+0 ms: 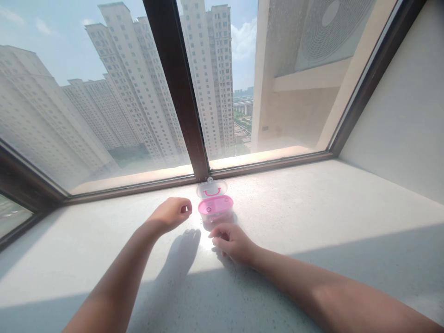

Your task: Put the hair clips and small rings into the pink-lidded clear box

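Observation:
A small oval plastic box (215, 213) stands by the window frame, pink at the rim, with clear sides. Its clear lid (212, 189), marked with a pink curved line, is tipped back towards the window. Two small round shapes show on the pink top. My left hand (172, 213) hovers just left of the box, fingers curled in and thumb closed against them; anything in them is too small to make out. In front of the box, my right hand (231, 241) is low over the sill, fingertips pinched together. What they grip, if anything, cannot be seen.
The pale speckled sill (312, 203) lies partly in sun and partly in shadow. A dark window post (183, 92) rises behind the box, with glass on both sides. A white wall (398, 115) bounds the right. High-rise buildings (138, 78) stand outside.

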A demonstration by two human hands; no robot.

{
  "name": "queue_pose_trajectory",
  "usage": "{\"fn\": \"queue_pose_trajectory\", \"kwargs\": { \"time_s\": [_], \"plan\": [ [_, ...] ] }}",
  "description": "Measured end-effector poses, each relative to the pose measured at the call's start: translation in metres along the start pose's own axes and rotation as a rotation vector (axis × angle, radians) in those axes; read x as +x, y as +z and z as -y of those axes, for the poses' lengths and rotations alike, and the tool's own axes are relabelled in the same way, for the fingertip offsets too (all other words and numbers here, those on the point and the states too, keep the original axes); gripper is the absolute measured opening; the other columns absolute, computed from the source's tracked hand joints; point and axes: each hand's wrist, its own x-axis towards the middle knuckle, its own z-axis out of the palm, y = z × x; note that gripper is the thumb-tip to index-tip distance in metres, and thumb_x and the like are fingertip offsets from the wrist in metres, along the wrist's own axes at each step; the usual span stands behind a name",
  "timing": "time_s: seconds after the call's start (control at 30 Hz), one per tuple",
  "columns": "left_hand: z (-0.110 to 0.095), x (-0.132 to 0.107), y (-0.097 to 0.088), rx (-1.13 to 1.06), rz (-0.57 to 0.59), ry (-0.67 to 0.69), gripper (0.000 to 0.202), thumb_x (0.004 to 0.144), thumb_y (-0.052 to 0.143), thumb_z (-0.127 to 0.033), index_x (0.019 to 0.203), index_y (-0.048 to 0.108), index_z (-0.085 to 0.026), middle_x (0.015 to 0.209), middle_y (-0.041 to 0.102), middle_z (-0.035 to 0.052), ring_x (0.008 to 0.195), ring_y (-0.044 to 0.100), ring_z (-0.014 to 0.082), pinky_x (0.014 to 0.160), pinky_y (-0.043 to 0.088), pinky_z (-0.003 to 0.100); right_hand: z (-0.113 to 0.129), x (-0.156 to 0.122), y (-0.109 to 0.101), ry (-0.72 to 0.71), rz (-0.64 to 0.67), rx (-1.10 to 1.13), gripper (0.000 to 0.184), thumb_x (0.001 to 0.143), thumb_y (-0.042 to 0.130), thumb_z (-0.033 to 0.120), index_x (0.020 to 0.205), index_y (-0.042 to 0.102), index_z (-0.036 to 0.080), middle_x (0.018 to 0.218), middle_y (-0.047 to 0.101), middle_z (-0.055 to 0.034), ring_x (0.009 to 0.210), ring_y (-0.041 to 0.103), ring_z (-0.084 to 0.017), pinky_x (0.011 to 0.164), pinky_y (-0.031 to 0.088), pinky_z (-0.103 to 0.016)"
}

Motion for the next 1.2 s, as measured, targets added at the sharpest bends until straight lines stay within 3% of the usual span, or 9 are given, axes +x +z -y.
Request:
{"fn": "queue_pose_trajectory", "kwargs": {
  "time_s": [0.17,0.37,0.83,1.2],
  "plan": [
    [0.029,-0.020,0.043,-0.215,-0.059,0.031,0.022,0.080,0.052,-0.031,0.088,0.069,-0.019,0.091,0.064,0.0054,0.073,0.057,0.0168,0.069,0.044,0.027,0.003,-0.002,0.000,-0.001,0.004,-0.028,0.013,0.077,0.057,0.018,0.086,0.064,0.012,0.053,0.050,0.0036,0.043,0.049,-0.008,0.043,0.044,-0.021],
    [0.021,-0.012,0.072,-0.261,-0.198,0.029,0.022,0.080,0.055,-0.034,0.087,0.067,-0.017,0.089,0.058,0.0055,0.071,0.055,0.0164,0.071,0.044,0.030,0.004,-0.002,-0.001,-0.009,0.003,-0.043,0.013,0.077,0.056,0.019,0.085,0.063,0.012,0.053,0.051,0.0035,0.043,0.050,-0.008,0.043,0.044,-0.020],
    [0.010,-0.002,0.085,-0.284,-0.258,0.000,0.017,0.077,0.054,-0.024,0.080,0.071,-0.019,0.083,0.058,0.0042,0.074,0.055,0.0168,0.073,0.043,0.030,0.006,-0.002,0.000,-0.017,0.007,-0.059,0.013,0.077,0.056,0.015,0.086,0.064,0.011,0.058,0.055,0.0014,0.045,0.052,-0.008,0.043,0.043,-0.019],
    [0.008,0.002,0.082,-0.191,-0.234,-0.093,0.015,0.073,0.052,-0.020,0.067,0.065,-0.015,0.079,0.058,0.0055,0.078,0.056,0.0184,0.072,0.041,0.029,0.006,-0.002,0.000,-0.015,0.011,-0.047,0.012,0.077,0.056,0.017,0.085,0.063,0.011,0.058,0.054,0.0016,0.044,0.049,-0.008,0.043,0.044,-0.021]
  ]
}}
